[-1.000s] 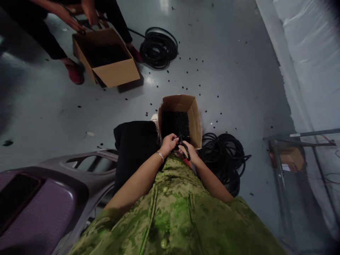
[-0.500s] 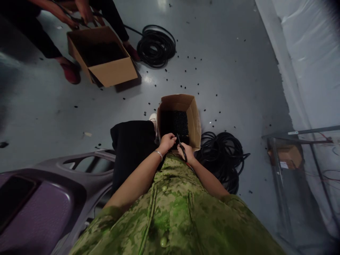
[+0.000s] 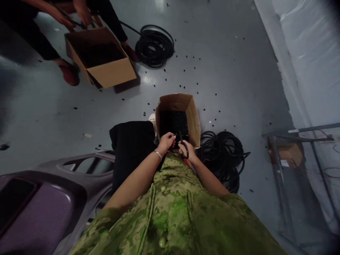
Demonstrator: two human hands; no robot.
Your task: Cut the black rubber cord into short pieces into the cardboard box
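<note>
My right hand (image 3: 189, 149) is closed round the handles of a pair of scissors (image 3: 187, 152), whose dark blades point up and away from me. Just left of them, my left hand (image 3: 166, 141) is pinched shut at its fingertips; what it grips is too dark and small to make out. Both hands are over the near edge of an open cardboard box (image 3: 196, 122). Many small black pieces (image 3: 180, 120) lie inside it. Right of the box, a loose pile of black tubing (image 3: 225, 152) rests on the floor.
Across from me, a co-worker's hands (image 3: 83, 16) are above another cardboard box (image 3: 114, 73), beside a coil of black tubing (image 3: 154, 46). Small black bits dot the floor. A purple chair (image 3: 45, 209) with a phone (image 3: 17, 198) stands left; a metal frame (image 3: 281, 177) stands right.
My right hand has turned the scissors slightly, so their handle loop shows more. My left hand has barely moved. The co-worker's hands have shifted a little.
</note>
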